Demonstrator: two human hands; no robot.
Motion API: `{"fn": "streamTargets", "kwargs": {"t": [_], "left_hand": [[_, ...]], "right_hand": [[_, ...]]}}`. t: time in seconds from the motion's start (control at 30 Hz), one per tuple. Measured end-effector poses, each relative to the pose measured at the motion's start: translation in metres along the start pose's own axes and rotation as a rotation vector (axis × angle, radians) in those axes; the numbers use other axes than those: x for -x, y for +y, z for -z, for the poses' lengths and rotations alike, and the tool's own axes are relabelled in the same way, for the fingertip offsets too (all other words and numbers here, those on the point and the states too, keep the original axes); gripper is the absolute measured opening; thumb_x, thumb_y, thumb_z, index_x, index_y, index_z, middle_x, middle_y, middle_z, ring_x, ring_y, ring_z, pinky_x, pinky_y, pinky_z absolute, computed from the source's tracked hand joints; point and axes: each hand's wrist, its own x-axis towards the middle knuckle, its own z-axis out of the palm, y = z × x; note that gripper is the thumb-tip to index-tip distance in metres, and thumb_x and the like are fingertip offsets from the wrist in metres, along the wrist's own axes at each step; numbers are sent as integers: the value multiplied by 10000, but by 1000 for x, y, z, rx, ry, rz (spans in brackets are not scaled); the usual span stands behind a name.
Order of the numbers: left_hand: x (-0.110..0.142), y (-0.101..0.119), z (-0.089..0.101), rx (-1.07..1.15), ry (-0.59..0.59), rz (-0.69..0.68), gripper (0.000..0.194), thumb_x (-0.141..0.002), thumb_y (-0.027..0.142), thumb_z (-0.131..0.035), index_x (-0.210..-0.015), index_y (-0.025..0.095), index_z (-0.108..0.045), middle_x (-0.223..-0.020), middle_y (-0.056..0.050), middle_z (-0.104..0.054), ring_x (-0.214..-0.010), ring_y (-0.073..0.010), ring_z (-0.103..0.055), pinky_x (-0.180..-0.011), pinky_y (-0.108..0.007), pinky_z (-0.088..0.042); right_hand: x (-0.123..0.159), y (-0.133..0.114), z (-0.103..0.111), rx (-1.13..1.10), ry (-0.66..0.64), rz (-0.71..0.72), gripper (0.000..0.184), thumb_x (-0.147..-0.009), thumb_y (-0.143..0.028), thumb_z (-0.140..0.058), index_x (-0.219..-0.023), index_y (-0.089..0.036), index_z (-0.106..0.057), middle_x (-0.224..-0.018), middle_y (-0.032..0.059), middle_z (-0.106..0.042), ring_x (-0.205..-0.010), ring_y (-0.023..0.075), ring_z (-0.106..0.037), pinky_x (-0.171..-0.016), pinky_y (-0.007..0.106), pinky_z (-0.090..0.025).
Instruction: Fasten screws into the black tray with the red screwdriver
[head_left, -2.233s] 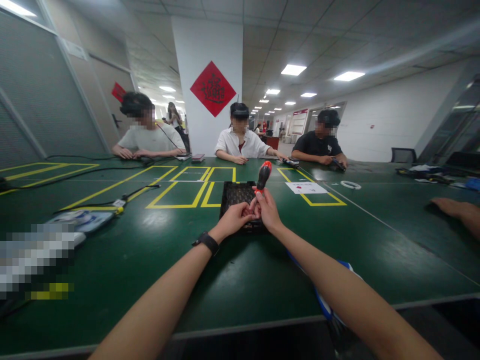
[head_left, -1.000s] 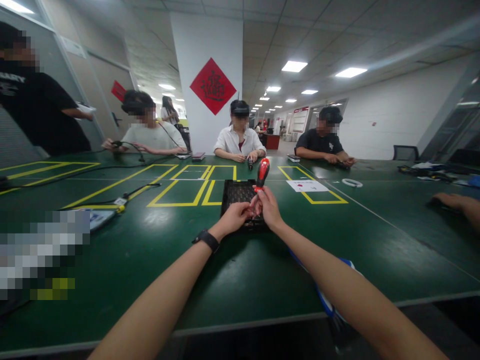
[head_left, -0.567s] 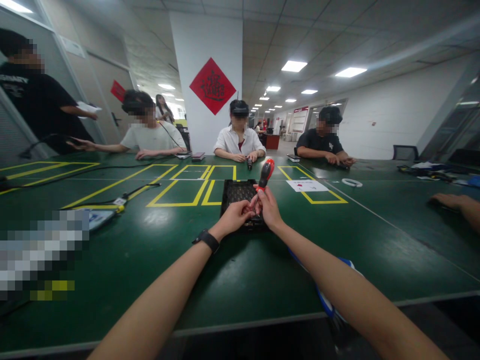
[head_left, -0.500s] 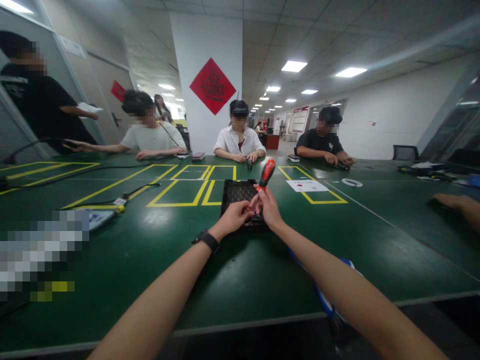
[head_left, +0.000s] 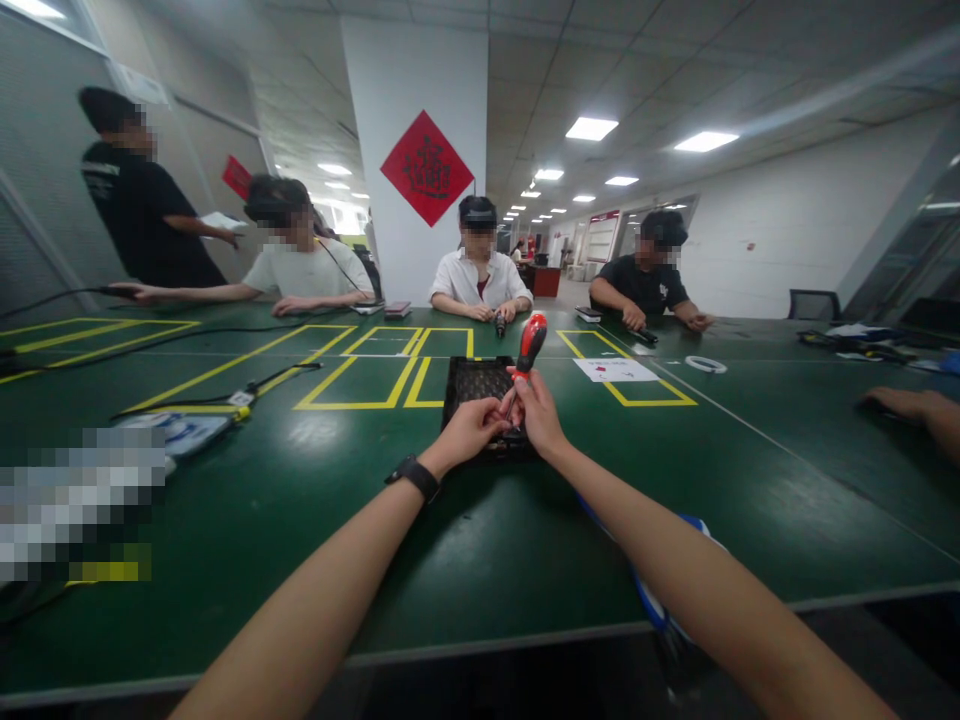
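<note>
A screwdriver with a red and black handle stands nearly upright, its handle leaning slightly right. My right hand is closed round its lower part, below the handle. My left hand, with a black band on the wrist, is pinched by the screwdriver's shaft; what its fingertips hold, if anything, is hidden. Both hands are over the near right part of a black open tray-like case, which lies on the green table. The screwdriver's tip cannot be made out clearly.
Yellow tape outlines mark the table. A paper sheet and a white ring lie to the right. A blue and white item shows under my right forearm. Several people sit opposite; another person's hand rests at the far right.
My hands and the screwdriver stay nearly in place, the handle tilting very slightly. The standing person at the left has shifted right. The seated person at the right has moved a hand left.
</note>
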Motion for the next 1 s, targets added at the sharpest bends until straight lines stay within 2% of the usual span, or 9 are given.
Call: {"fn": "streamTargets", "kwargs": {"t": [0.13, 0.33, 0.53, 0.73, 1.0], "left_hand": [[0, 0, 0, 25, -25, -21, 132, -733, 245, -504, -777, 129, -549, -731, -23, -624, -659, -116, -569, -623, -224, -427], [-1, 3, 1, -157, 65, 15, 202, -667, 314, -595, -745, 132, -557, -651, 10, -574, -579, -95, -492, -565, -206, -385], [0, 2, 3, -246, 26, -29, 175, -718, 281, -538, -738, 117, -594, -669, -12, -590, -620, -108, -502, -613, -216, -384], [-1, 3, 3, -164, -47, -88, 169, -762, 189, -449, -772, 113, -600, -728, -30, -609, -677, -119, -533, -668, -225, -398], [0, 3, 0, -126, 54, 7, 157, -696, 274, -558, -749, 129, -532, -636, 13, -553, -560, -92, -476, -533, -198, -372]], "right_hand": [[0, 0, 0, -17, -7, -17, 368, -815, -449, -367, -1074, -197, -435, -571, -51, -538, -352, 39, -378, -357, 156, -336], [1, -1, -2, 16, 16, 14, 372, -807, -448, -390, -1074, -192, -429, -570, -50, -537, -351, 35, -371, -350, 146, -306], [-1, 2, -1, -16, -6, 11, 342, -818, -430, -376, -1058, -192, -431, -546, -59, -528, -338, 33, -361, -344, 144, -293], [-2, 6, 0, -32, -19, -10, 360, -811, -448, -379, -1058, -191, -428, -591, -50, -545, -334, 31, -362, -334, 150, -306], [1, 1, -2, -2, 0, 22, 340, -800, -444, -406, -1038, -201, -422, -591, -50, -538, -353, 32, -375, -353, 148, -317]]}}
